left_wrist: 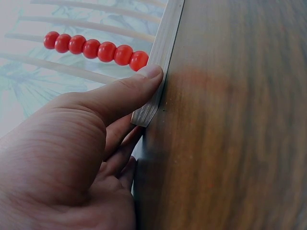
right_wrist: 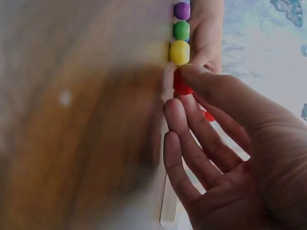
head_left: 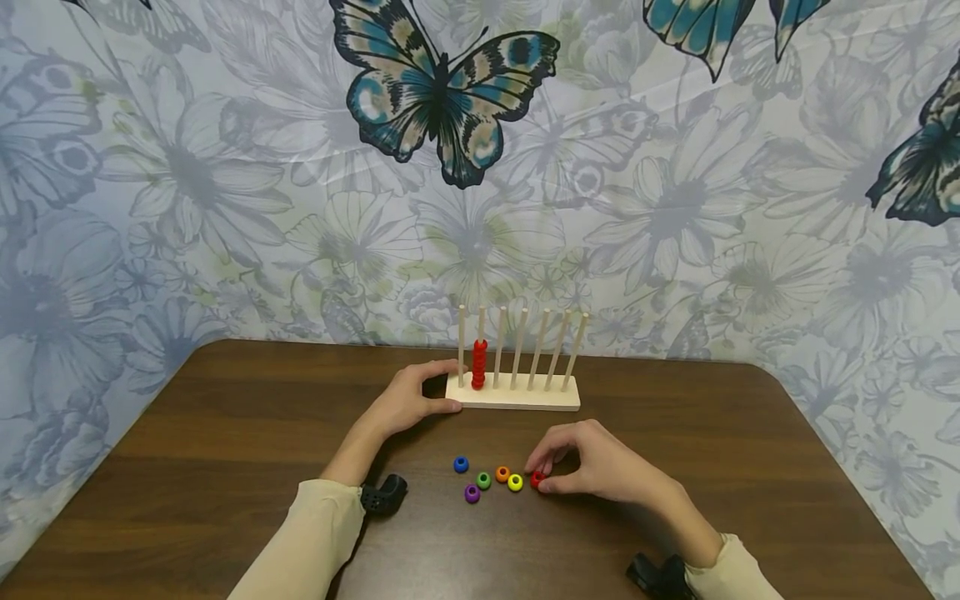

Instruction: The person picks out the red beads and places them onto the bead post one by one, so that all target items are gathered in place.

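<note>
A pale wooden peg stand (head_left: 525, 402) stands toward the back of the table, with several thin upright pegs. Red beads (head_left: 478, 367) are stacked on its second peg from the left. My left hand (head_left: 401, 402) holds the stand's left end, thumb (left_wrist: 144, 79) along the front edge and the other fingers behind. Nearer the front, my right hand (head_left: 603, 467) pinches a loose red bead (right_wrist: 182, 84) between thumb and fingers, close over the tabletop. Just left of it lie a yellow bead (head_left: 515, 488) and an orange bead (head_left: 502, 479).
Further left on the brown table (head_left: 225, 467) lie a green bead (head_left: 483, 486), a blue bead (head_left: 461, 468) and a purple bead (head_left: 472, 499). Behind the table's far edge hangs a cloth backdrop (head_left: 675, 275) printed with butterflies and flowers.
</note>
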Demonstrator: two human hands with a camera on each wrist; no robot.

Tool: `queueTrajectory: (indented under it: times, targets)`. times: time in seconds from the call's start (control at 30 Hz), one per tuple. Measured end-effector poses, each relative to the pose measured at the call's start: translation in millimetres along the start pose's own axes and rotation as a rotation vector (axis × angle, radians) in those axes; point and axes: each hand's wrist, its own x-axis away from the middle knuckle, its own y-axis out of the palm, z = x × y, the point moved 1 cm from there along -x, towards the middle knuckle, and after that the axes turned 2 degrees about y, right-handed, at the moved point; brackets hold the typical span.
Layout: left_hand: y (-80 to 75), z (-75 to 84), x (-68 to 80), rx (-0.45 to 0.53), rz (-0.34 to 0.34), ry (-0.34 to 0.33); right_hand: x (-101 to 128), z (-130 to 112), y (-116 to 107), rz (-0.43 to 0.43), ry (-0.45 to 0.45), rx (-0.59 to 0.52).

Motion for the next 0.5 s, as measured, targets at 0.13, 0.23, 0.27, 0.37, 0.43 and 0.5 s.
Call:
queueTrajectory:
  times: [0.13, 0.23, 0.27, 0.37, 0.43, 0.5]
  targets:
    - [-0.8, 0.1, -0.2, -0.001, -0.003, -0.015, -1, -2, -6, 0.067, 0.005, -0.034]
    - [-1.6, 0.8, 0.2, -0.007, -0.003, -0.015, -3, -6, -12, 0.127, 0.015, -0.047]
    - [-1.9, 1.1, 0.6, -0.008, -0.003, -0.018, -4, -7, -15, 0.146, 0.019, -0.050]
    - [-2.0, 1.0, 1.2, -0.008, -0.002, -0.012, -8, -13, -22, 0.211, -0.007, -0.030]
    - [-1.6, 1.0, 1.3, 0.001, -0.005, -0.016, -12, -20, -26, 0.249, -0.031, -0.019]
    - [-1.0, 0.8, 0.7, 0.001, -0.007, -0.013, -16, -31, -31, 0.276, -0.053, -0.013]
